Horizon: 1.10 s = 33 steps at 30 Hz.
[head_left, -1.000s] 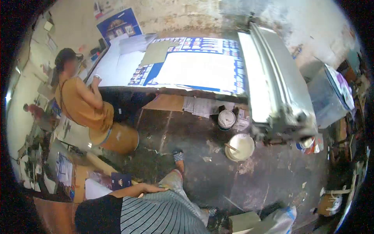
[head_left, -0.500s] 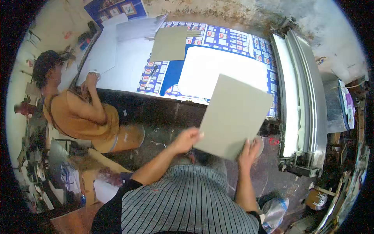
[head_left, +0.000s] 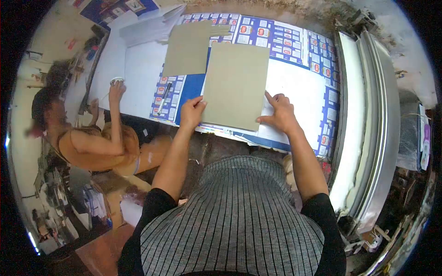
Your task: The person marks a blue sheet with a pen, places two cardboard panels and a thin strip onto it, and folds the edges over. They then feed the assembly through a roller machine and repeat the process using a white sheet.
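A grey-green cardboard sheet [head_left: 236, 85] lies over the white sheet [head_left: 294, 87] on the table, its near edge close to the table's front edge. At its left edge, my left hand [head_left: 192, 112] is closed, with curled fingers and the thumb against the board. My right hand [head_left: 282, 114] is at the board's lower right, thumb and forefinger apart, their tips touching its edge. Left of this board sits a second grey-green board [head_left: 187, 49], with a strip of blue [head_left: 193, 87] between them. A black marker pen [head_left: 164, 98] rests on the printed paper to the left.
A co-worker [head_left: 87, 142] sits at the left, one hand by a small white cup [head_left: 117, 80]. White papers [head_left: 152, 30] lie at the back left. A long metal roller machine [head_left: 375, 133] borders the table's right side. Printed blue sheets [head_left: 285, 39] cover the table's back.
The board has moved from in front of the table, tilted in both hands, up and left onto the white sheet. Both hands have moved forward with it. My right hand has loosened.
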{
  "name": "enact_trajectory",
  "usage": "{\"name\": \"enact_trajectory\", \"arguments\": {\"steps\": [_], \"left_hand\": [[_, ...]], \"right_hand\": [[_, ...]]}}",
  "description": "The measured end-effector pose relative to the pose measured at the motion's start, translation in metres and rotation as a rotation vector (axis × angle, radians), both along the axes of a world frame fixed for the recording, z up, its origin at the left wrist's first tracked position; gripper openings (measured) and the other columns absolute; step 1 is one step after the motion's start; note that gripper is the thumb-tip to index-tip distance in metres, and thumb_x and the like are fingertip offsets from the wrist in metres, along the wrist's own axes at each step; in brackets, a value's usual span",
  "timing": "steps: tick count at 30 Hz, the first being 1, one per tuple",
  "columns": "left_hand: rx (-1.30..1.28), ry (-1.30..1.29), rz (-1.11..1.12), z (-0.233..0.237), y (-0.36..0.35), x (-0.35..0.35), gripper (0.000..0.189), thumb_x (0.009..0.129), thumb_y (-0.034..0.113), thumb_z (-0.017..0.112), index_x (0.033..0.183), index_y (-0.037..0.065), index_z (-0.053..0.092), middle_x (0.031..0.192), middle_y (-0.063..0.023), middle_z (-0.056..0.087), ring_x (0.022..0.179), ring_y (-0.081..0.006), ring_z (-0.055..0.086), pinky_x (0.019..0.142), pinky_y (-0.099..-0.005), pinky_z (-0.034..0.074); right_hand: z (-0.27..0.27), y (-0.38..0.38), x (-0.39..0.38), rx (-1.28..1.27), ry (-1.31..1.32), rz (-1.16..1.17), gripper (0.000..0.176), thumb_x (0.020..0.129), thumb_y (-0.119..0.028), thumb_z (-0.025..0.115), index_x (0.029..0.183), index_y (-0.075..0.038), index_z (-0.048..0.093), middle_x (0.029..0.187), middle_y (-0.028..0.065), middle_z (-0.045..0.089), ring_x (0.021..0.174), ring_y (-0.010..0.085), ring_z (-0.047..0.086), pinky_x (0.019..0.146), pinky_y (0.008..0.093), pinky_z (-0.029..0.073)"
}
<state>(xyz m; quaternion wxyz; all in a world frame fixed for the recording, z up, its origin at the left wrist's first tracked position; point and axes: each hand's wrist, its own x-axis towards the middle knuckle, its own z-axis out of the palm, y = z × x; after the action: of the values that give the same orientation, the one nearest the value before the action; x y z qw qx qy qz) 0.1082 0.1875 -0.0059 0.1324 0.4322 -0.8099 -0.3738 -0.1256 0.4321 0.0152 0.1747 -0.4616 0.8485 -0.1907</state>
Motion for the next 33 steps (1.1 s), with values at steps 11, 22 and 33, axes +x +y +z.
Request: {"name": "enact_trajectory", "arguments": {"steps": [11, 22, 33], "left_hand": [[0.164, -0.010, 0.004, -0.030, -0.015, -0.004, 0.038, 0.088, 0.025, 0.076, 0.117, 0.001, 0.071, 0.100, -0.0159, 0.073, 0.087, -0.0206, 0.069, 0.080, -0.0326, 0.054], [0.118, -0.010, -0.055, -0.031, -0.017, 0.002, 0.039, 0.089, 0.027, 0.076, 0.119, 0.003, 0.071, 0.092, -0.0123, 0.068, 0.084, -0.0204, 0.066, 0.078, -0.0320, 0.053], [0.065, 0.021, -0.168, -0.035, -0.031, 0.008, 0.037, 0.087, 0.021, 0.076, 0.118, 0.002, 0.071, 0.092, -0.0146, 0.068, 0.082, -0.0243, 0.066, 0.076, -0.0339, 0.053]], "right_hand": [[-0.016, -0.008, 0.008, 0.154, -0.007, -0.028, 0.104, 0.060, -0.057, 0.087, 0.148, -0.017, 0.050, 0.129, 0.0147, 0.050, 0.122, 0.0306, 0.044, 0.098, 0.0472, 0.035], [-0.012, -0.013, 0.012, 0.176, 0.060, -0.051, 0.102, 0.058, -0.055, 0.089, 0.146, -0.018, 0.052, 0.129, 0.0140, 0.051, 0.122, 0.0304, 0.044, 0.097, 0.0482, 0.035], [-0.011, -0.013, 0.013, 0.170, 0.072, -0.023, 0.100, 0.062, -0.051, 0.088, 0.147, -0.016, 0.050, 0.127, 0.0160, 0.050, 0.121, 0.0321, 0.044, 0.100, 0.0487, 0.034]]}}
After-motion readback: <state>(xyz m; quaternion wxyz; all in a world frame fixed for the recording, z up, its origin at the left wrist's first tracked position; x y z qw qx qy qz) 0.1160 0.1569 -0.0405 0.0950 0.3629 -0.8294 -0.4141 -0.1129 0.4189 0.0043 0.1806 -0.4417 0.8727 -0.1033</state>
